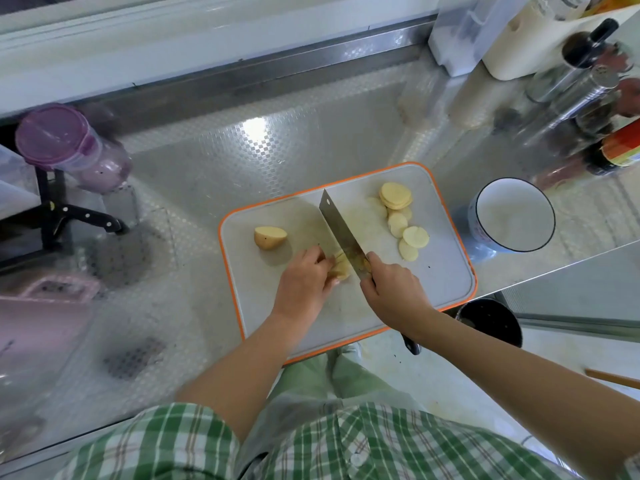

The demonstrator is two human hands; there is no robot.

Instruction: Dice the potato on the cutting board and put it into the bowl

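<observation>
A grey cutting board (pixel 443 271) with an orange rim lies on the steel counter. My right hand (pixel 391 289) grips the handle of a cleaver (pixel 337 223), whose blade rests down on a small stack of potato slices (pixel 341 266). My left hand (pixel 304 278) holds that stack with curled fingers, just left of the blade. A potato end piece (pixel 270 237) with skin lies at the board's left. Several round slices (pixel 403 220) lie spread and stacked at the board's far right. A white bowl (pixel 512 216) with a dark rim stands right of the board, nothing visible inside it.
A purple-lidded jar (pixel 69 147) and a black-handled knife (pixel 86 216) on a rack sit at the left. Bottles and steel shakers (pixel 585 84) crowd the back right corner. A pink item (pixel 41 306) lies front left. A dark bin (pixel 491 323) stands below the counter edge.
</observation>
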